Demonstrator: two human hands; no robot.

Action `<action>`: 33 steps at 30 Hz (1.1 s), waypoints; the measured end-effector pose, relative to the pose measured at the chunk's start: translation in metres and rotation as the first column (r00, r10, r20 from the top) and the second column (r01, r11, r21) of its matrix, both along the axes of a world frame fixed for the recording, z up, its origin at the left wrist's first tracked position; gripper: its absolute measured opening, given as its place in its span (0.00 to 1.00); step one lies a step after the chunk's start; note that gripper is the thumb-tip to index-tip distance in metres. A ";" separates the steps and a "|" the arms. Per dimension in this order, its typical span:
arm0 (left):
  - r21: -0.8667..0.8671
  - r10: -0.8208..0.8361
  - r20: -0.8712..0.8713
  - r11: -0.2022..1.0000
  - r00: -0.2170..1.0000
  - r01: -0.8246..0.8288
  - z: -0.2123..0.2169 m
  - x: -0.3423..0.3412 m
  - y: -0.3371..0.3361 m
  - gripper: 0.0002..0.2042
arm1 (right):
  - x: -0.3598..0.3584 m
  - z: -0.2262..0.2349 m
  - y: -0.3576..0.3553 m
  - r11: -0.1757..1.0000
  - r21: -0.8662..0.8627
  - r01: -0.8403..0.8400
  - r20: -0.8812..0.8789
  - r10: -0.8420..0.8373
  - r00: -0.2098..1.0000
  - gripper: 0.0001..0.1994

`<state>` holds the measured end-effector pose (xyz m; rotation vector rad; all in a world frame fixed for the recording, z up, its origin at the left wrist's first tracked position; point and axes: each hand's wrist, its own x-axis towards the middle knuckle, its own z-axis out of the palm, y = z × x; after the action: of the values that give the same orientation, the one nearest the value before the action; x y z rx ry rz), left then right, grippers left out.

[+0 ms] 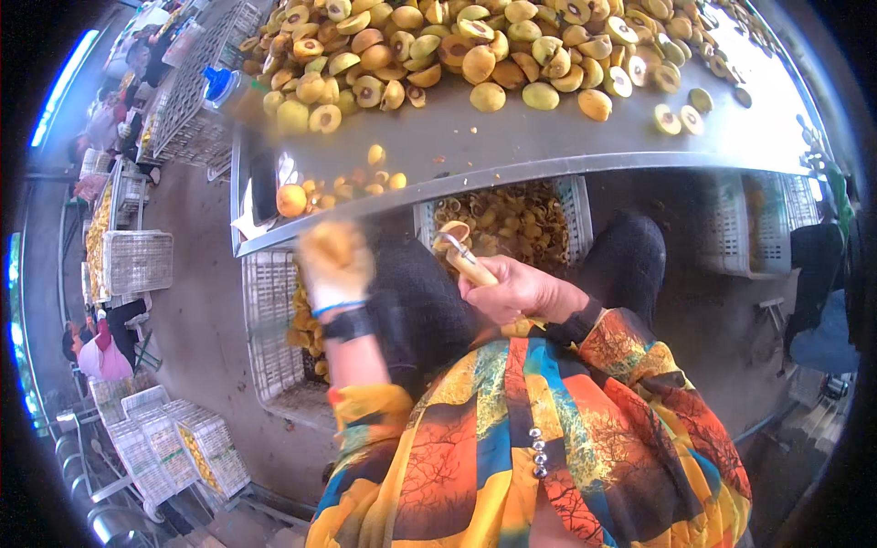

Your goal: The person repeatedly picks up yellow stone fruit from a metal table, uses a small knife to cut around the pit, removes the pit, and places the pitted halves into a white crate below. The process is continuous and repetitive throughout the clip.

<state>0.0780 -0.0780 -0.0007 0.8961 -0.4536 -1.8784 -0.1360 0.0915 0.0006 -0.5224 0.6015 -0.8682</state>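
My right hand (521,290) grips a wooden-handled pitting tool (463,258), its metal loop tip pointing up-left over my lap. My left hand (334,267), in a stained white glove, is blurred below the table edge; whether it holds a fruit I cannot tell. A metal table (548,137) above carries a big heap of yellow-orange fruit halves and whole fruits (475,46). A few small fruits (315,194) lie near the table's left front edge.
A white plastic crate (575,210) with pits and scraps stands under the table between my knees. Another white crate (265,320) sits left of my leg. Stacked crates (169,443) stand lower left. Other people (100,352) work at the left.
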 end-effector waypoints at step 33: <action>-0.424 0.266 0.901 0.374 0.343 0.825 0.039 -0.098 0.053 0.21 | -0.011 -0.021 -0.051 0.771 -0.155 0.618 -0.211 -0.637 0.741 0.19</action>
<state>-0.0195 -0.0250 0.0388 0.9713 -2.3463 -0.8452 -0.1469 0.0403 -0.0203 -0.5053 1.0173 -1.4907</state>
